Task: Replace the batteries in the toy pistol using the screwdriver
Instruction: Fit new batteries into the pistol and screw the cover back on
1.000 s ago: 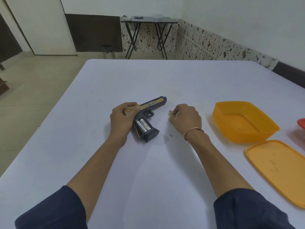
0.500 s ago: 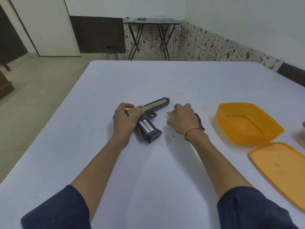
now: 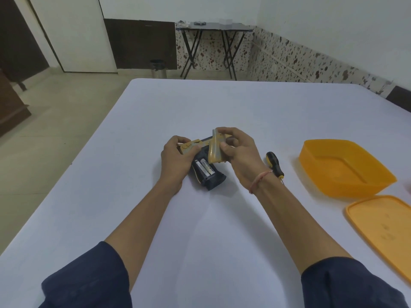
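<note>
White table (image 3: 222, 107), left hand (image 3: 175, 162) clamped on toy pistol (image 3: 208, 172), right hand (image 3: 241, 156) raised, pinching what looks like its tan cover (image 3: 214, 150)

**Around my workspace: what sits off to the side**

I see a white table (image 3: 133, 196) filling most of my view. On its right side sits an open orange container (image 3: 347, 170), and its flat orange lid (image 3: 382, 227) lies just beside it, nearer to me. Beyond the table, a dark folding table (image 3: 213, 30) stands against the speckled wall (image 3: 300, 58). A small metal bin (image 3: 158, 68) rests on the floor beside it, near a white door (image 3: 73, 32).
</note>
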